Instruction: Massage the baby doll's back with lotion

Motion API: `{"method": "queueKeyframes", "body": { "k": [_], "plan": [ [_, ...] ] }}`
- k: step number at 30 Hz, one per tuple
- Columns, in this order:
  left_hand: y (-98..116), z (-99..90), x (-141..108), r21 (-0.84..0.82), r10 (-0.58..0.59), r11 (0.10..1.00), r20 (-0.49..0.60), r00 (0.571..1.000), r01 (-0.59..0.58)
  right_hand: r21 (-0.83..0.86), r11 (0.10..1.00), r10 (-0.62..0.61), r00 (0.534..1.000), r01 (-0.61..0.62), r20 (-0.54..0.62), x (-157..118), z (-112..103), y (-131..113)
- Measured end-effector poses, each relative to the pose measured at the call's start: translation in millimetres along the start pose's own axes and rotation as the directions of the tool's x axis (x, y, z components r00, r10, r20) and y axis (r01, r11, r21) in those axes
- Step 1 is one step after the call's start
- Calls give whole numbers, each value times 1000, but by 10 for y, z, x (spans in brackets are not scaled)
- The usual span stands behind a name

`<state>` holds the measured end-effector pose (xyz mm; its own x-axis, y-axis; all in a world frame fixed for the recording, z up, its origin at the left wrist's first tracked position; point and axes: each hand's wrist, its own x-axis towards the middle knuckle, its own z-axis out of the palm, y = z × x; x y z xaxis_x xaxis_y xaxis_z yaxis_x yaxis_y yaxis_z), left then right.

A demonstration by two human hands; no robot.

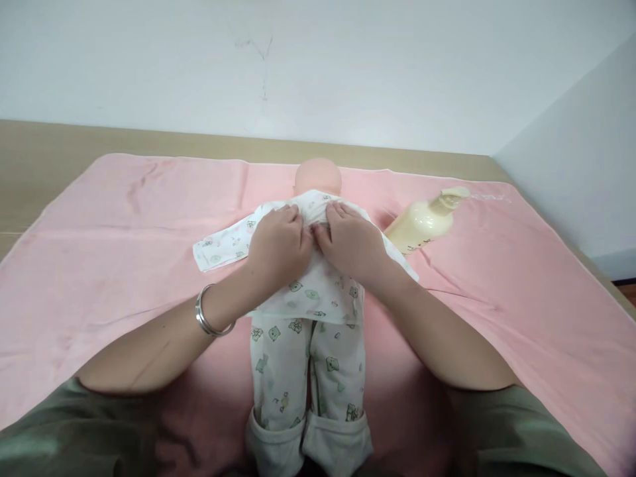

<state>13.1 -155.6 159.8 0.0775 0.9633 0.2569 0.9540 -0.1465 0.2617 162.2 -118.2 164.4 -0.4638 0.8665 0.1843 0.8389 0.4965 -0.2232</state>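
Observation:
A baby doll [318, 176] lies lengthwise before me with its bald head at the far end; no facial features show. It wears a white printed baby shirt [318, 298] and matching pants [281, 371] with turned-up cuffs. My left hand [281, 242] is on the left of the shirt's upper part, fingers curled down onto the fabric. Mirroring it, my right hand [352, 242] rests on the right side, its thumb close to the left one. Both hands appear closed on the shirt cloth, which creases between them; the fingertips are partly hidden. The left sleeve [223, 245] spreads outward.
A cream pump bottle [422, 222] lies tilted to the right of the doll, close to the right sleeve. Beneath everything is a pink blanket [124, 265] over a wooden surface [44, 149]. A white wall [318, 73] rises behind.

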Motion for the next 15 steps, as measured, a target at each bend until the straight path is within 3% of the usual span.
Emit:
{"method": "queueKeyframes", "body": {
  "k": [7, 15],
  "plan": [
    [135, 29, -140, 24, 37, 999, -36, 999, -36, 3, 999, 34, 997, -34, -68, 61, 92, 55],
    [-58, 98, 41, -63, -10, 998, 4, 1000, 10, -125, 991, -47, 997, 38, -64, -198, 20, -174]
  ]
}}
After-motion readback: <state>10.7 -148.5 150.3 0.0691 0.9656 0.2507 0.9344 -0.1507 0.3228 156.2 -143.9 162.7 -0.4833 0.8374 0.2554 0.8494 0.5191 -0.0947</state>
